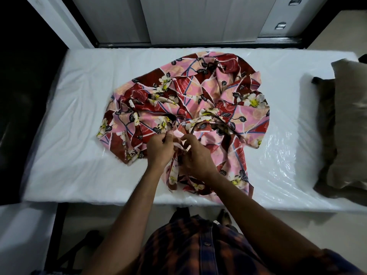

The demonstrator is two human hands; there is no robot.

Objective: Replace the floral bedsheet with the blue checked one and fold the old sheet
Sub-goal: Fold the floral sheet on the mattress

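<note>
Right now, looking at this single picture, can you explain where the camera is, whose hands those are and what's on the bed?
The camera sits on a person's head, looking down at their own bare arms; there is no machine. A crumpled pink and red floral bedsheet lies heaped on a white mattress wrapped in clear plastic. The left hand and the right hand both pinch the sheet's near edge. Shiny brown pillows lie at the right.

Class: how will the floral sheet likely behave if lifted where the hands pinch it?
Probably floppy: the floral sheet lies crumpled in soft folds. Likely slides easily, since the mattress cover looks like glossy plastic.
</note>
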